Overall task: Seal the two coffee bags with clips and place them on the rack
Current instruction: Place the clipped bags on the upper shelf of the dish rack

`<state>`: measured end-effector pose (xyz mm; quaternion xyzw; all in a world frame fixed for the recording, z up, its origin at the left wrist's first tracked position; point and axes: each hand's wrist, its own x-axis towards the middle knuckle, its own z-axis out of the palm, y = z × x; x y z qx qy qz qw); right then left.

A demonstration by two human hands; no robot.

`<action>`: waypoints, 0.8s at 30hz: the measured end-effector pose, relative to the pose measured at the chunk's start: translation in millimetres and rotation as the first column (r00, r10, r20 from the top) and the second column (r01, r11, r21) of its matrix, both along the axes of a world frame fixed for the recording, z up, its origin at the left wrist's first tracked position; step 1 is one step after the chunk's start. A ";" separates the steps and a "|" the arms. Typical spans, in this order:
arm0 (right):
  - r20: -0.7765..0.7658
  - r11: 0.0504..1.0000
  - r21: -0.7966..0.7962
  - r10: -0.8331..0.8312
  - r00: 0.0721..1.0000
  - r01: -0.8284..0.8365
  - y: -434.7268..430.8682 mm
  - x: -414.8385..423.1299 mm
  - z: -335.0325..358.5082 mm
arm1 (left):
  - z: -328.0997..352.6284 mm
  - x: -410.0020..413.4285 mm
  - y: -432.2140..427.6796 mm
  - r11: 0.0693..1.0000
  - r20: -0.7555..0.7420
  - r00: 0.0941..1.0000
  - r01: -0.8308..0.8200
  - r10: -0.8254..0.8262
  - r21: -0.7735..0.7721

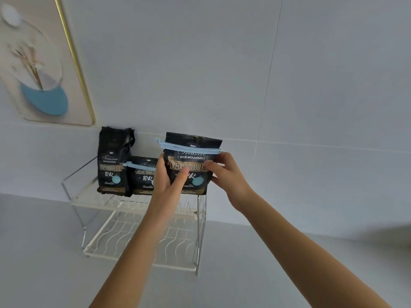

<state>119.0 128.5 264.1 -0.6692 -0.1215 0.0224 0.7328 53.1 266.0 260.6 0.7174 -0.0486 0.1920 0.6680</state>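
While your left hand (165,182) and right hand (225,174) hold the clipped coffee bag (192,166) with curled fingers, placement is in progress. Seat it upright on the rack (95,202), then release.

Light was soft, even, bluish. Picture (37,63) up-left of rack (106,202) was blurred; wall seams (268,85) right of rack bowed w/ wide-angle distortion.

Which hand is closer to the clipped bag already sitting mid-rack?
Left. The left hand grips the left edge of the held bag, right beside the middle bag; the right hand holds the far right edge, away from it.
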 end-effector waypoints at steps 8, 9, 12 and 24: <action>0.007 0.945 -0.282 0.176 0.984 -0.167 56.9 42.4 -14.9 | -29.8 35.8 54.1 0.997 -0.147 0.987 -0.068 0.062 -0.038; 0.010 0.938 -0.316 0.154 0.988 -0.143 59.8 47.9 -19.0 | -32.9 44.4 58.8 0.998 -0.170 0.984 -0.064 0.059 -0.027; 0.057 0.911 -0.410 0.077 0.995 -0.047 63.5 66.1 -27.8 | -43.1 72.3 68.2 1.000 -0.213 0.977 -0.013 0.011 -0.011; 0.195 0.597 -0.781 -0.050 0.980 0.186 46.3 96.7 -60.4 | -90.5 153.2 60.7 0.997 -0.401 0.916 0.036 -0.004 0.073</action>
